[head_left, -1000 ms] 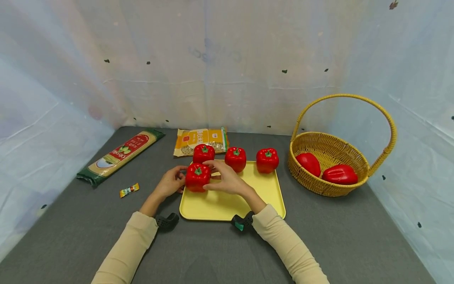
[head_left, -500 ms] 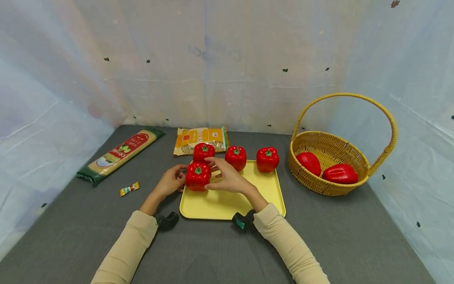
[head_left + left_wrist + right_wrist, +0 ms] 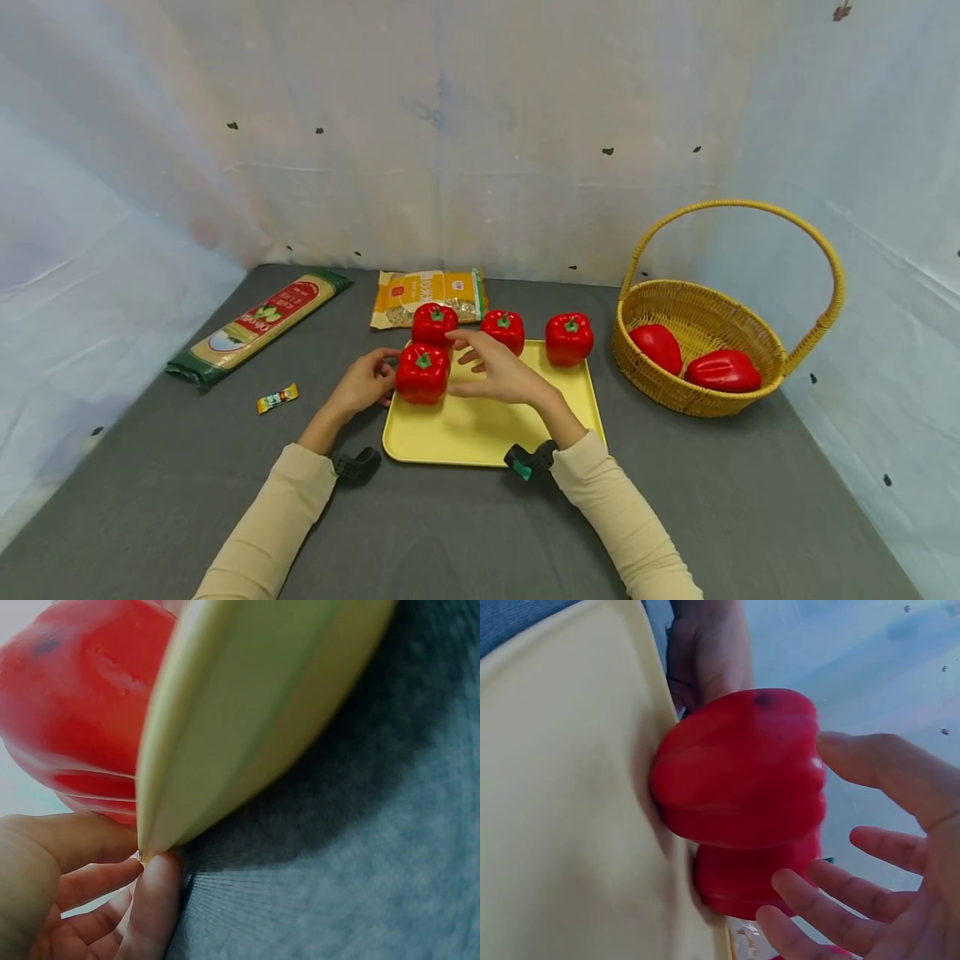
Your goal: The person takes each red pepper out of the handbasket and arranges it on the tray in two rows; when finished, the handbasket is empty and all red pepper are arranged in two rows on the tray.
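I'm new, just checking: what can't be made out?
Head view: part of the middle pepper, behind the right hand.
Head view: print on small packet, too small.
Left wrist view: part of the front pepper, behind the tray.
Right wrist view: right hand, cut off by edge.

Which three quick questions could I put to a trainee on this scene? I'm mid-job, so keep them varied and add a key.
1. How many red peppers lie in the wicker basket?
2. True or false: the left grip is at the left edge of the yellow tray.
3. Which packet lies just behind the tray? A) the long green-ended packet; B) the orange-yellow packet; C) the small wrapped sweet.

Key: 1. Two. 2. True. 3. B.
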Action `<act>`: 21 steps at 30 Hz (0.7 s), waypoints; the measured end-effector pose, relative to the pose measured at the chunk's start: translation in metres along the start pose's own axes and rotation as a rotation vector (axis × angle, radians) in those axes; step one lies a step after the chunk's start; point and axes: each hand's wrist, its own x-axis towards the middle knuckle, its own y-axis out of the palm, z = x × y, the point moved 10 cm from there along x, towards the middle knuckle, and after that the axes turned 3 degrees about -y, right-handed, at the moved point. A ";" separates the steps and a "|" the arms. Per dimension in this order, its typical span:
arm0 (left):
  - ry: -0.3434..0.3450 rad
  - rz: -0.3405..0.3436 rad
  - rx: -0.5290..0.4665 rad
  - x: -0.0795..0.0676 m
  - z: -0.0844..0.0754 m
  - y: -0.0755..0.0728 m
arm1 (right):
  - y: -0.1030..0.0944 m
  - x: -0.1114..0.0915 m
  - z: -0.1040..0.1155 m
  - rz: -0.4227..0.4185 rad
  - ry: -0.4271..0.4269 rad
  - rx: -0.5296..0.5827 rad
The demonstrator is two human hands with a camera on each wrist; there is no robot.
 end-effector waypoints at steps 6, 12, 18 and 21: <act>0.005 -0.004 -0.009 0.000 0.001 0.002 | -0.017 -0.008 0.007 -0.022 -0.022 -0.007; 0.014 -0.002 -0.013 0.000 0.000 0.004 | -0.044 -0.023 0.019 -0.067 -0.042 -0.014; 0.002 -0.014 -0.004 0.000 0.001 0.002 | -0.071 -0.043 0.020 -0.101 -0.084 -0.137; 0.000 -0.019 0.000 0.000 0.002 0.001 | -0.088 -0.054 0.019 -0.124 -0.091 -0.198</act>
